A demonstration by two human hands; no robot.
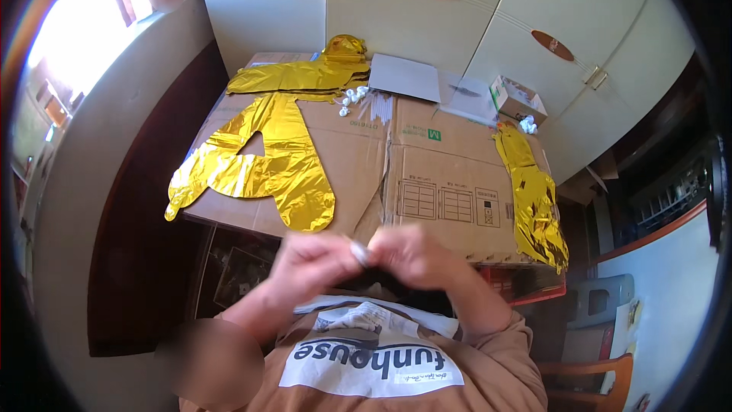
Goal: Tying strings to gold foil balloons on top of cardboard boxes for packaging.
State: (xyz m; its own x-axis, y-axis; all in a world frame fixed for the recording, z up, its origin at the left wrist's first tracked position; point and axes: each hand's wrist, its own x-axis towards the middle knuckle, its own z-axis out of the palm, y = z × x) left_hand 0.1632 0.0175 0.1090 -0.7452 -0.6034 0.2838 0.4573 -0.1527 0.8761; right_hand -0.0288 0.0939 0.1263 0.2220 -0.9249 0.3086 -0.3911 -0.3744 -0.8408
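Close in front of my chest, my left hand and my right hand meet with their fingers closed. Between the fingertips is a small white object, blurred by motion, so its exact kind is unclear. Both hands are pinched on it, just off the near edge of the cardboard. Beyond my left hand a flat gold foil letter balloon, shaped like an A, lies on the cardboard. Several small white rolled pieces are gathered near the far middle.
More gold foil balloons lie stacked at the back left; another foil balloon hangs over the right edge. A grey-white board and a small open box sit at the back, before white cabinets. A wooden chair stands lower right.
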